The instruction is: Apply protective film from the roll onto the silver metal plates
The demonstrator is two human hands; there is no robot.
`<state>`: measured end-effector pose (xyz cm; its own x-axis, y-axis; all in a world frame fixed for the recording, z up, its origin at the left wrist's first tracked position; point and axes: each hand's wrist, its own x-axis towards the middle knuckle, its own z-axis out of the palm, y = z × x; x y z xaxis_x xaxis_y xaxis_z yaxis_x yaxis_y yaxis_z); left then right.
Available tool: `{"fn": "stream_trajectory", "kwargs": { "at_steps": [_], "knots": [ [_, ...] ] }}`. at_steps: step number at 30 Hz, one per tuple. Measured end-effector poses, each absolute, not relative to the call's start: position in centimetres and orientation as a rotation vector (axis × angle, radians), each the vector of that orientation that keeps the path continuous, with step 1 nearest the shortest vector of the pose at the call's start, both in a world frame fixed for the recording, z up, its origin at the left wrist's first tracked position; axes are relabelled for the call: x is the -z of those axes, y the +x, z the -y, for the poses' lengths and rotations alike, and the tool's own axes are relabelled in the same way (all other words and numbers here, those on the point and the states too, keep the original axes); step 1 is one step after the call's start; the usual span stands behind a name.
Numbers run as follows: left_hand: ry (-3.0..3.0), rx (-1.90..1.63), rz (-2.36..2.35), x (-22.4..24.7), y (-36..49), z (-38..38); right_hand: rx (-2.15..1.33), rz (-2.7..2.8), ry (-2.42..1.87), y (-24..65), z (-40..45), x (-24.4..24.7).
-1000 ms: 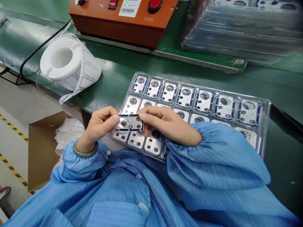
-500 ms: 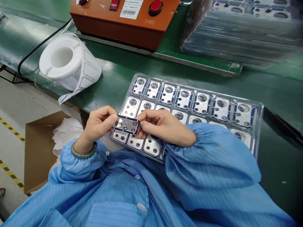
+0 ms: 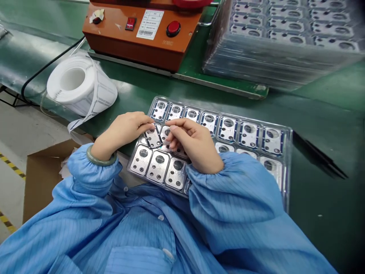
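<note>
a: what's in the hands?

b: the left hand is closed in a pinch, its fingertips on a metal plate with a dark edge and round holes. the plate is tilted, just above a clear plastic tray.

a: and the right hand?

b: the right hand is curled, its fingertips just beside that plate and over the next one along. i can't tell if it's gripping anything.

a: what's around them?

b: the tray holds rows of matching plates and sits on a green bench. the held plate is over the tray's left end. a stack of trays stands further along the bench, top right.

a: any writing?

b: an orange box stands at the far side of the bench. it has a white label with a barcode, but the print is too small to read. beside the label are a red switch and a red button.

a: anything else?

b: a white roll of stickers lies left of the tray, with a strip trailing down toward a cardboard box. a jade bangle circles the left wrist, and both sleeves are blue striped smock.
</note>
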<state>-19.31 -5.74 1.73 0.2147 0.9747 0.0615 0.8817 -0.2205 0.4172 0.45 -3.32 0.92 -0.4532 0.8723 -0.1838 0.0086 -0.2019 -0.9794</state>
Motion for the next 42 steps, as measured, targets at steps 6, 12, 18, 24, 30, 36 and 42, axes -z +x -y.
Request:
{"fn": "stream_trajectory", "kwargs": {
  "at_steps": [6,12,18,24,30,36,42],
  "knots": [
    [2.238,-0.727,-1.782,-1.2,-18.2,7.0,-1.491,1.617,-1.079,0.4,3.8,-0.9],
    [2.44,-0.593,-1.735,-1.0,-16.2,10.6,-1.438,1.674,-1.096,0.5,4.1,-0.9],
    [2.337,-0.529,-1.587,-1.0,-17.7,10.3,-1.461,1.677,-1.103,0.4,4.1,-0.6],
    [2.171,-0.625,-1.428,-0.8,-19.6,9.7,-1.395,1.756,-1.097,0.4,4.2,-0.5],
    [1.912,-1.208,-1.404,-0.2,-18.5,10.6,-1.392,1.817,-1.02,0.3,4.7,-0.7],
    [1.613,-1.367,-1.343,0.0,-17.1,11.8,-1.507,1.862,-0.924,0.3,5.0,-1.3],
    [1.606,-1.411,-1.387,0.6,-16.8,11.7,-1.695,1.801,-0.85,0.3,5.1,-1.6]
  ]
}}
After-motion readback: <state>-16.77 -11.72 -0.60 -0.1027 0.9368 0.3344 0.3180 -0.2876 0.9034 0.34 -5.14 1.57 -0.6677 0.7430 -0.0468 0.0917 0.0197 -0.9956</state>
